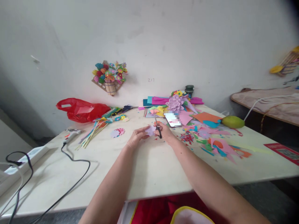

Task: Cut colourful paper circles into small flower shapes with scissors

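Observation:
Between my two hands, above the middle of the table, is a small lilac craft piece (150,131). My left hand (138,137) pinches it by its left side. In my right hand (164,132) is a pair of scissors (158,129) with dark handles, its blades pointing up and away from me beside the lilac piece. Whether the blades touch the piece is too small to tell. To the left of my hands lie lilac and pink scalloped flower shapes (117,133). A phone (172,119) with a bright screen rests just beyond my right hand.
Colourful scraps (217,143) are strewn at right, near a green-yellow fruit (233,122). A red plastic bag (84,109), wrapped sticks (93,133), a glue gun (73,134) with a trailing cord and a power strip (35,156) occupy the left. A large lilac flower (175,103) stands behind.

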{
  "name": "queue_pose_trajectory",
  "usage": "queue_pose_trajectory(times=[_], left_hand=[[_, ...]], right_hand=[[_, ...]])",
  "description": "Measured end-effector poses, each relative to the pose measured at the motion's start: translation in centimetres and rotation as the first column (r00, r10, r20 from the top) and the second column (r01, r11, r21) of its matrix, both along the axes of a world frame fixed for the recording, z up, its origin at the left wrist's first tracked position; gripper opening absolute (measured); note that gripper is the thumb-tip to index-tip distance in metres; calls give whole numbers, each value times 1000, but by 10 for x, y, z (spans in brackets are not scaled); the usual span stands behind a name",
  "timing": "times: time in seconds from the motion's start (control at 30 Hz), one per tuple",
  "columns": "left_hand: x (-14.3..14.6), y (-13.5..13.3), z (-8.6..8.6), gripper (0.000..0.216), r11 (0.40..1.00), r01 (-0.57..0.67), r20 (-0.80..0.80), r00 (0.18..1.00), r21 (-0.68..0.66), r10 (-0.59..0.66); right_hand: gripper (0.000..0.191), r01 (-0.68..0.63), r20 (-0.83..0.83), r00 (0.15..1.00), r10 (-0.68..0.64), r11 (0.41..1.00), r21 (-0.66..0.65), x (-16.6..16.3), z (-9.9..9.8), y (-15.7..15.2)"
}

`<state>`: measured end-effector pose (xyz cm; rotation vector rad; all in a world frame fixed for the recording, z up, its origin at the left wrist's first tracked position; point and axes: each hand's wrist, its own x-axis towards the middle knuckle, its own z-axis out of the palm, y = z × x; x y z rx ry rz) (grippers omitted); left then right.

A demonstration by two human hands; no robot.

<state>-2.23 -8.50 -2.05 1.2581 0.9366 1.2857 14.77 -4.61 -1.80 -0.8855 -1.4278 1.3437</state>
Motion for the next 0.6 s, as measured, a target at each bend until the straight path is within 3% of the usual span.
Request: queue_pose_trajectory(times=[0.13, 0.33, 0.6], left_hand=[[4, -1, 0, 67, 998, -57, -50, 997, -17, 56], [3, 4, -9, 34, 998, -50, -150, 988, -32, 45], [-3, 8, -9, 35, 989, -147, 104, 984, -13, 148]], right_hand=[[32, -29, 37, 999, 28, 999, 32, -2, -1, -2], [34, -83, 53, 995, 83, 997, 1, -4, 1, -6], [33, -147, 176, 972, 154, 988, -53, 3, 4, -10]])
